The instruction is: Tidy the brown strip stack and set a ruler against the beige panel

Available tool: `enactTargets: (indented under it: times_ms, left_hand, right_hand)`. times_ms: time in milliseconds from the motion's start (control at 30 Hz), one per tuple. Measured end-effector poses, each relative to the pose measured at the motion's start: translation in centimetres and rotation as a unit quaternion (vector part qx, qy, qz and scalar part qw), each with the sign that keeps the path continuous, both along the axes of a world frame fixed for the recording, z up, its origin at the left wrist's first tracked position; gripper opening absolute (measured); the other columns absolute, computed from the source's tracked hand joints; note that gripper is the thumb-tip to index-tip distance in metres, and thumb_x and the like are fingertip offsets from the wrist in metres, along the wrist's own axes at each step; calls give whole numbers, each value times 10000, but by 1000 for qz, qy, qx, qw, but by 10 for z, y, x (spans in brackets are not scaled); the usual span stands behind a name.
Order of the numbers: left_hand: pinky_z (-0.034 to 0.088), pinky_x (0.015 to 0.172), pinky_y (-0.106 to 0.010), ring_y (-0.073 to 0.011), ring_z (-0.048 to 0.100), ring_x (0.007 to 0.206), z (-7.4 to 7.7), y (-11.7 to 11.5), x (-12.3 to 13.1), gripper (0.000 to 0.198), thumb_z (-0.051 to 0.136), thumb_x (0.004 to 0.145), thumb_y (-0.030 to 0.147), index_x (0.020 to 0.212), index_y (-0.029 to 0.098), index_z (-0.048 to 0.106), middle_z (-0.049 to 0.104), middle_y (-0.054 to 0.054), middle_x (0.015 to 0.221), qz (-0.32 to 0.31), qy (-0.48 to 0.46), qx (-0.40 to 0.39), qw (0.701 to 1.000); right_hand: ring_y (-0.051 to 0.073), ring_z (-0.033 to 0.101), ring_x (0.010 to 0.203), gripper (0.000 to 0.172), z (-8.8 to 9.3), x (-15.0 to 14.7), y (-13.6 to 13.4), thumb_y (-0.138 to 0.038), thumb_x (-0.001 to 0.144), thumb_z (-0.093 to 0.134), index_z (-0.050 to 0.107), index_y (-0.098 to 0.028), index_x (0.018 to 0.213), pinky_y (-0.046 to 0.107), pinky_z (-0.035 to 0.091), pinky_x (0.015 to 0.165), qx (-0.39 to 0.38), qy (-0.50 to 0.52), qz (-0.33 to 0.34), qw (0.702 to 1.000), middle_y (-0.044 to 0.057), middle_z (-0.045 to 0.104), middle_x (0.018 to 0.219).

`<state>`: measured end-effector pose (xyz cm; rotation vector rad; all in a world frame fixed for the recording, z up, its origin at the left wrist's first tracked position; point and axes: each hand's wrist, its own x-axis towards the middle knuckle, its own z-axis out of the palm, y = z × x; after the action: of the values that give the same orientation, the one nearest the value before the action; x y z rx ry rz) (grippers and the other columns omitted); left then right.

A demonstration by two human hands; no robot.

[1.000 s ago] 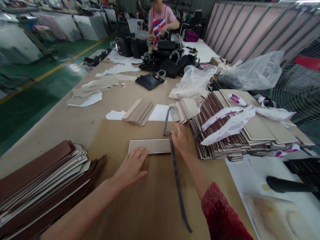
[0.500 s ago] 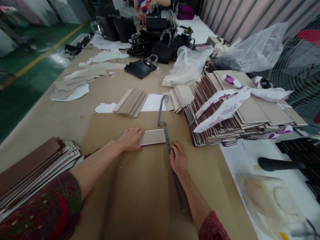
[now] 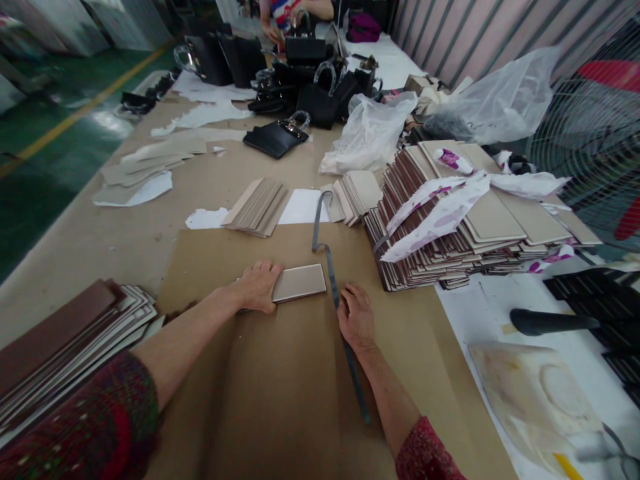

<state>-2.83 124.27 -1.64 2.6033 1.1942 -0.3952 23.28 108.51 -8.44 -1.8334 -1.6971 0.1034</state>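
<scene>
My left hand point(image 3: 259, 287) lies over the left part of a flat beige panel with a dark edge point(image 3: 300, 283), its fingers wrapped over it. The panel rests on brown paper point(image 3: 285, 393). To the right, my right hand point(image 3: 356, 317) rests on the paper with its fingers curled, touching a long grey strip point(image 3: 333, 275); whether the fingers pinch the strip is hard to make out. The strip runs from the white sheet down past my right wrist.
Stacked brown-edged panels point(image 3: 450, 233) stand at right, more panels point(image 3: 65, 333) at lower left. Small beige pieces point(image 3: 257, 205), a white plastic bag point(image 3: 373, 130) and black handbags point(image 3: 320, 100) lie beyond. A person point(image 3: 295, 13) is at the far end.
My left hand and the panel have moved slightly left and nearer, and the panel is now tilted a little. My right hand has stayed beside the strip.
</scene>
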Motion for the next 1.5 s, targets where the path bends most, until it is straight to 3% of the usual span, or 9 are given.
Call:
enactTargets:
  times_ms: [200,367,533,667,900,1100,1333,1400,1500]
  left_hand:
    - [480,893,-530,-365,475,1080,-2,-16,-16,844,687,488,394,1262,142,466,454,-163,1143,30,1,0,1000]
    - [470,913,-514,-357,480,1067,-4,-16,-21,837,701,482,406,1245,146,472,463,-152,1120,16,-12,-1,1000]
    - [472,903,-506,-353,491,1053,-5,-14,-21,840,706,483,405,1249,150,475,468,-148,1110,3,-7,12,1000]
    - [463,901,-510,-361,487,1068,-7,-15,-22,849,716,489,422,1258,160,473,475,-156,1133,4,3,18,1000]
    - [440,933,-516,-360,480,1097,-7,-17,-25,940,706,510,428,1363,163,417,484,-153,1138,7,-11,21,1000]
    - [424,933,-515,-360,465,1093,-9,-24,-31,976,684,527,420,1414,145,386,477,-167,1174,4,-21,32,999]
    - [399,918,-495,-355,443,1093,-3,-45,-41,956,638,620,408,1485,139,332,463,-184,1189,3,-39,57,998]
    - [393,927,-494,-353,441,1095,-3,-47,-43,954,635,625,398,1490,135,329,463,-183,1190,3,-44,53,998]
    - [393,934,-495,-357,437,1102,-4,-48,-46,969,644,617,408,1490,123,335,463,-186,1195,2,-48,47,998]
  right_hand:
    - [248,497,1265,317,4,3,-2,-204,890,549,616,-164,1198,491,434,1124,10,55,3,998,117,601,1315]
    - [239,490,1289,365,23,-13,7,-231,912,531,562,-183,1272,487,429,1128,17,124,29,992,123,564,1357]
    - [263,548,1230,441,37,-39,29,-285,928,489,514,-108,1331,454,495,1053,-109,181,60,976,177,556,1357]
    - [299,566,1188,490,37,-51,44,-310,922,485,506,-56,1341,482,477,1053,-161,157,39,974,205,592,1292]
    - [276,598,1142,522,33,-56,51,-342,885,530,512,-89,1340,449,488,1036,-168,205,23,964,176,599,1297]
    - [192,647,1029,668,32,-55,56,-368,770,660,470,-188,1385,361,531,958,-209,338,-21,917,99,636,1277]
    - [191,625,950,751,34,-54,58,-363,686,730,487,-152,1364,360,537,897,-237,381,-17,893,103,654,1161]
    - [196,625,964,724,35,-55,59,-331,666,744,512,-152,1328,371,533,902,-238,356,-8,903,105,654,1144]
    - [179,634,881,517,40,-56,64,-294,653,749,623,-172,1139,348,541,820,-259,314,12,913,69,686,1028]
